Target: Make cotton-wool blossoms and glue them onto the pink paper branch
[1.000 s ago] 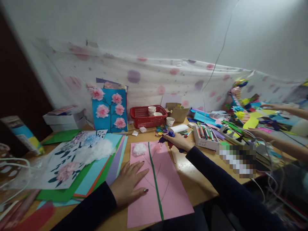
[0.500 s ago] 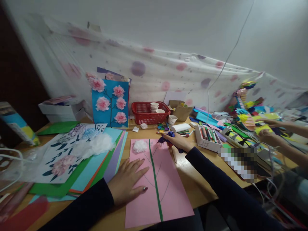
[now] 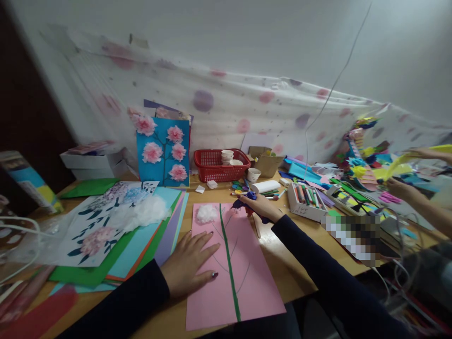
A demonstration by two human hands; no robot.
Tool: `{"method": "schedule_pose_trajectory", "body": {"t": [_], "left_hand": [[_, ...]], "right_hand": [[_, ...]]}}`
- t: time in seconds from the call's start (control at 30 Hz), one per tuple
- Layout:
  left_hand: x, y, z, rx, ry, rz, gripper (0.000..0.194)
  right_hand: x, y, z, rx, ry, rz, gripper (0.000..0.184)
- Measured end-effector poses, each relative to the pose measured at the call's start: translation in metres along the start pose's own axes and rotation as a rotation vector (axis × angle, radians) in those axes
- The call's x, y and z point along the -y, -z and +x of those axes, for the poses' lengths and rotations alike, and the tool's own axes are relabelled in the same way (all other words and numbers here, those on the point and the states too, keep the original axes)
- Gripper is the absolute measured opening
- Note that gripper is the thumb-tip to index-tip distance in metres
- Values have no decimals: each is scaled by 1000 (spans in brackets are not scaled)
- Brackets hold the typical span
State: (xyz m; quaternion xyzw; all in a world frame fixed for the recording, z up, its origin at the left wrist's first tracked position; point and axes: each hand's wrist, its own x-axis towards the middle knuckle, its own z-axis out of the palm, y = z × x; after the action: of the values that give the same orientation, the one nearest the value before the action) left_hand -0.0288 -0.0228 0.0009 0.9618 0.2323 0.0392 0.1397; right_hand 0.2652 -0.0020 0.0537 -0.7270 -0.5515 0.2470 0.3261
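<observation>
A pink sheet of paper (image 3: pixel 252 282) lies before me, with a green stem line (image 3: pixel 231 278) down its middle and thin pencil branches. A white cotton tuft (image 3: pixel 206 213) sits at its top left. My left hand (image 3: pixel 190 263) rests flat on the sheet's left edge, fingers spread. In my right hand (image 3: pixel 263 207) is a blue glue gun (image 3: pixel 251 195), its tip over the upper part of the sheet, right of the stem. My fingers hide part of its body.
Coloured papers (image 3: pixel 141 249) and loose cotton (image 3: pixel 150 211) lie left. A red basket (image 3: pixel 208 173) with cups and a blue flower picture (image 3: pixel 148 169) stand behind. Right are a crayon box (image 3: pixel 307 209) and a co-worker's hands (image 3: pixel 406 190) with a yellow strip (image 3: pixel 399 165).
My hands and the glue gun hold nearly the same place on the sheet. At right, the co-worker's hands have lifted the yellow strip, and pink scissors now show beneath.
</observation>
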Motion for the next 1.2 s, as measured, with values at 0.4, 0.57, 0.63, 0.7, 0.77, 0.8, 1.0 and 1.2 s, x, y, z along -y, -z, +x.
{"method": "schedule_pose_trajectory", "body": {"t": [0.4,0.57,0.63,0.7,0.77,0.8,1.0,1.2], "left_hand": [[-3,4,1,34,20,-9,60],[-5,7,0,51,19,-12,61],[-6,8,0,55,23,-14,60],[-6,9,0,62,27,-12,60],[-6,9,0,63,26,-9,60],[-6,8,0,62,23,-8,60],[-2,3,0,28,6,17,60],[0,0,1,24,13,35,60]], "right_hand": [[4,1,-4,26,25,-51,47],[2,1,-2,26,34,-33,48],[3,1,-1,19,34,-29,48],[4,1,-2,21,35,-35,49],[4,1,-4,25,38,-49,48],[4,2,-4,23,37,-57,48],[0,9,-3,7,15,-68,54],[1,8,-7,31,31,-95,55]]}}
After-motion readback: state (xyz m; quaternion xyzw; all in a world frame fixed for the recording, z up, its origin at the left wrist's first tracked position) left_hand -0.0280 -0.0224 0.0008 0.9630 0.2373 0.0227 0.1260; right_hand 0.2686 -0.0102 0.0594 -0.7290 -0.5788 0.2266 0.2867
